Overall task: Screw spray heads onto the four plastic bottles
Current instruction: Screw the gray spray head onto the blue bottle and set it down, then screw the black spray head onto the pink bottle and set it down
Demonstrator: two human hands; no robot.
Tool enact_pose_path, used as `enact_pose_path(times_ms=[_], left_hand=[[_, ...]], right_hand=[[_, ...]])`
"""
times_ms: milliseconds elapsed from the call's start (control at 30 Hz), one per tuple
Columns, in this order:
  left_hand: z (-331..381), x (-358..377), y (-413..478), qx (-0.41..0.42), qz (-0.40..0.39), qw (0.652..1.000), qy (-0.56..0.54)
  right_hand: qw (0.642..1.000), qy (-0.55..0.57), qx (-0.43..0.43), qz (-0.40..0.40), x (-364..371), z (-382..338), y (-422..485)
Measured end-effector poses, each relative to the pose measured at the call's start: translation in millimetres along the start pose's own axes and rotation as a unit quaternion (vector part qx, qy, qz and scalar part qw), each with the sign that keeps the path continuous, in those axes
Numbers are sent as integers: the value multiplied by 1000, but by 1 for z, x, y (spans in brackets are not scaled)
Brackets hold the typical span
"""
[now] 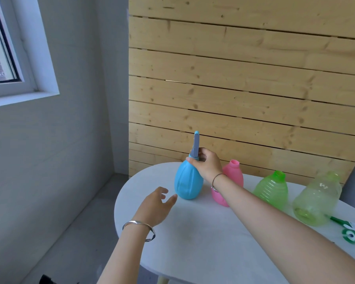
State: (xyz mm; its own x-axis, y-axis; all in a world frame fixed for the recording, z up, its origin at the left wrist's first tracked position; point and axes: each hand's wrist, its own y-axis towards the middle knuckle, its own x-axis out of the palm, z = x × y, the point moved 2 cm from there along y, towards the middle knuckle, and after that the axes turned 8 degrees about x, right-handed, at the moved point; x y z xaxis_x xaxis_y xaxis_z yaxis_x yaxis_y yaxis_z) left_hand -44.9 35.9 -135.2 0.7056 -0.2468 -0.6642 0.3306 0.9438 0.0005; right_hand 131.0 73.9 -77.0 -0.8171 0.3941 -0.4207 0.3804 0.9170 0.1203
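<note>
A blue bottle [187, 184] stands near the far left of the white table [203, 232] with a blue spray head [196, 145] on its neck. My right hand [206, 162] is closed around the base of that spray head. My left hand [156, 203] hovers open just left of the blue bottle, not touching it. A pink bottle [233, 175] stands behind my right wrist with its neck open. Further right, a green bottle [272, 189] and a pale yellow-green bottle [316, 198] also stand without heads.
A green and white spray head [349, 232] lies on the table at the right edge. A wooden slat wall rises right behind the table. To the left the floor drops away under a grey wall with a window.
</note>
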Motion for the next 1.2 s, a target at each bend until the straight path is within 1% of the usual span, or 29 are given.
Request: enact_pose_path(times_ms=[233, 400, 667, 733, 800, 867, 900, 933, 967, 1033, 1067, 1133, 1200], left_hand=[[1, 1, 1, 3, 0, 1000, 4], [3, 2, 0, 5, 0, 1000, 10], [7, 2, -1, 19, 3, 1000, 19], [8, 2, -1, 20, 0, 1000, 18], [9, 3, -2, 25, -1, 1000, 14], [12, 5, -2, 34, 3, 999, 6], [15, 6, -3, 41, 7, 999, -1], [19, 8, -3, 51, 11, 999, -8], [23, 9, -4, 64, 17, 998, -14], [31, 13, -6, 88, 32, 995, -36], [35, 14, -7, 95, 40, 993, -52], [42, 18, -9, 104, 56, 990, -80], [50, 23, -10, 114, 66, 986, -99]], right_hand=[[1000, -17, 4, 19, 0, 1, 1], [1000, -19, 11, 6, 1, 0, 3], [999, -30, 18, 31, -3, 4, -2], [999, -39, -3, 20, -9, 3, -6], [996, -58, -54, 31, -21, 0, -13], [985, -96, -110, 89, -41, 0, -18], [979, -110, -120, 121, -52, 1, -18], [977, -118, -110, 143, -64, 5, -18], [978, -121, -80, 150, -74, 10, -16], [988, -102, -1, 115, -88, 25, -15], [993, -80, 21, 88, -91, 31, -16], [997, -37, 27, 67, -95, 39, -21], [997, -11, 17, 75, -102, 41, -28]])
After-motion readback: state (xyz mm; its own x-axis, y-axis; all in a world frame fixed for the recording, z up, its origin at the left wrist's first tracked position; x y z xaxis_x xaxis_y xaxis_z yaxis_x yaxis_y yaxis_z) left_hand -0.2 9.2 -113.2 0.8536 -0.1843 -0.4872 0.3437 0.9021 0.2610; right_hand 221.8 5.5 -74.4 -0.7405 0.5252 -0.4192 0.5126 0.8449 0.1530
